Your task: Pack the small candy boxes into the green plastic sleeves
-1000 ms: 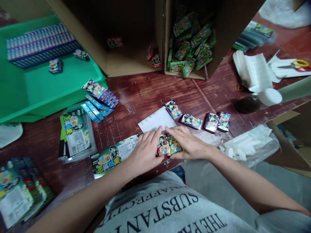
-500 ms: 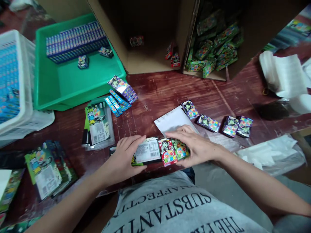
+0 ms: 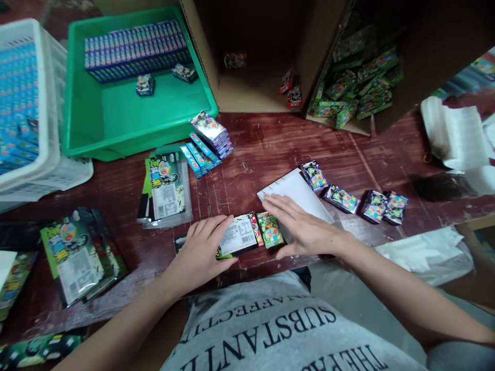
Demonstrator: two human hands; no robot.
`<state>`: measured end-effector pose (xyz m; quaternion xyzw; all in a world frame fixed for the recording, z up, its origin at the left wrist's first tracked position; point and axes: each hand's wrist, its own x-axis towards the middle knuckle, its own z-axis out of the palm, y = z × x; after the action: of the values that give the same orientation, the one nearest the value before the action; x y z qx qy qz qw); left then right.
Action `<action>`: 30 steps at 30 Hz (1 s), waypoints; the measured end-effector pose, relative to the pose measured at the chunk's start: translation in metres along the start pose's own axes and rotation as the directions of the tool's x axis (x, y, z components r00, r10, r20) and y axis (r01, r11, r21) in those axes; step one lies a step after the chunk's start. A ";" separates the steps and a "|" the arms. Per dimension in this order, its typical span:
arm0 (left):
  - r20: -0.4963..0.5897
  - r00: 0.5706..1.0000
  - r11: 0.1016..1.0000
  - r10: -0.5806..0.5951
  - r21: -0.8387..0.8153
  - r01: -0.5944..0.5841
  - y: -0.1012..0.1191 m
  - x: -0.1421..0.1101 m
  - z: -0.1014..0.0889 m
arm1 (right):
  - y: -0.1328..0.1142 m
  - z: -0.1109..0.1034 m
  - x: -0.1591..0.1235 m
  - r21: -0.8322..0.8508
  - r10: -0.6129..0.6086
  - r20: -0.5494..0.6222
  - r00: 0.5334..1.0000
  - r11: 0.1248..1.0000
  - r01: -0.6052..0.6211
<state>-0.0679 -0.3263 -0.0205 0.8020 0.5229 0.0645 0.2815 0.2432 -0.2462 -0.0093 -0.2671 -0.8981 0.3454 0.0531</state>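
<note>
My left hand (image 3: 201, 251) grips a printed plastic pouch (image 3: 240, 236) lying flat near the table's front edge, thumb below and fingers above. At the pouch's right end a small red candy box (image 3: 256, 230) shows only as a narrow strip; the rest of it is hidden by the pouch. A green candy box (image 3: 269, 230) lies just right of the red one, slightly apart from it. My right hand (image 3: 303, 226) is open beside the green box, thumb and fingers spread around its right side. Beyond that hand lies a white sheet (image 3: 296, 191).
Several purple-black boxes (image 3: 341, 199) lie to the right. Open cartons stand behind, one with green boxes (image 3: 373, 87). At left are a green tray (image 3: 127, 116), a white basket (image 3: 58, 129), stacked purple and blue boxes (image 3: 211, 134) and printed pouches (image 3: 168, 188), (image 3: 77, 252).
My left hand moved left and took hold of the pouch, whose end now covers most of the red box. The right hand has come off the green box. The view shifted left.
</note>
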 end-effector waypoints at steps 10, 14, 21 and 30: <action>0.017 0.999 0.997 0.030 -0.078 -0.029 0.005 -0.004 -0.005 | 0.007 -0.009 0.010 -0.003 -0.039 -0.001 0.999 0.999 0.039; -0.088 0.995 0.999 -0.036 -0.010 0.036 0.014 -0.005 -0.004 | -0.005 -0.015 0.012 -0.071 -0.048 -0.042 0.998 0.996 0.045; -0.162 0.987 0.999 -0.021 -0.031 0.016 0.025 -0.003 -0.006 | -0.018 -0.028 0.016 -0.052 -0.058 -0.017 0.998 0.997 0.057; -0.390 0.823 0.857 -0.413 -0.474 0.205 0.053 0.027 -0.007 | -0.022 -0.012 0.030 0.496 0.254 -0.288 0.923 0.864 -0.083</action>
<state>-0.0160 -0.3159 0.0073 0.5852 0.6758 0.3211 0.3127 0.2115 -0.2375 0.0112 -0.3806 -0.7351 0.5061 0.2419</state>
